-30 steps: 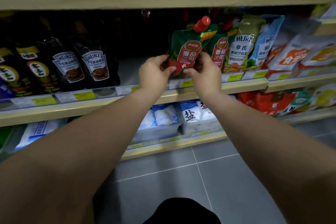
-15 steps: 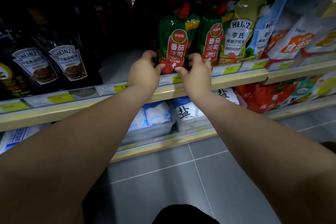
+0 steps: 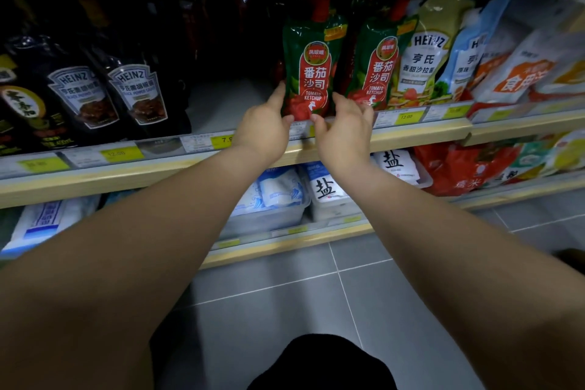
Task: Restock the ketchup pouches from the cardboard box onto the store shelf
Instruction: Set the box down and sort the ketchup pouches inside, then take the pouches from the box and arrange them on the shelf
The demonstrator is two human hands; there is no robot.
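While left hand (image 3: 262, 127) and right hand (image 3: 343, 130) pinch its lower corners, ketchup pouch (image 3: 311, 73) stands upright at shelf (image 3: 411, 136) edge, just beside second ketchup pouch (image 3: 378, 73); far fingers partly hidden, probably curled.

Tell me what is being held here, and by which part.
The left hand and right hand both pinch the leftmost ketchup pouch at its lower side edges.

I've got the ketchup pouch (image 3: 311, 73) on the shelf (image 3: 418, 136), second pouch (image 3: 378, 73) just right. Sauce pouches (image 3: 136, 95) well left, salt bags (image 3: 326, 190) underneath.
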